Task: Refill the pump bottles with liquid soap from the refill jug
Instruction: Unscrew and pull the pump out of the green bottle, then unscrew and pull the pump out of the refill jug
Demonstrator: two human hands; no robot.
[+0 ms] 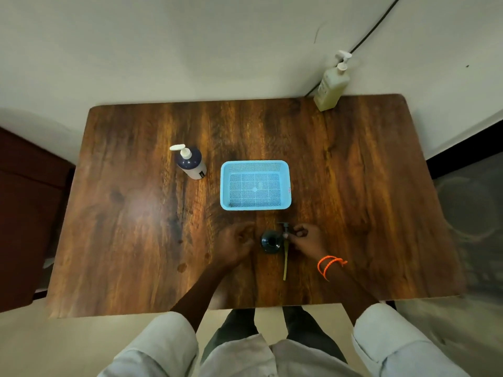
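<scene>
A small dark bottle [270, 241] stands near the table's front edge with its mouth uncovered. My right hand [306, 239] pinches its dark pump head [286, 230] just right of the bottle, and the yellowish dip tube [285, 261] hangs toward me. My left hand [236, 242] rests on the table just left of the bottle, fingers loosely curled, holding nothing. A dark-and-white pump bottle [191, 162] stands at the middle left. A pale yellow pump bottle [331, 85] stands at the far right corner.
A light blue mesh basket [255, 165], with nothing in it, sits behind the dark bottle on the brown wooden table [130, 213]. A white wall runs behind the table, with a black cable near the yellow bottle. Floor shows on the right.
</scene>
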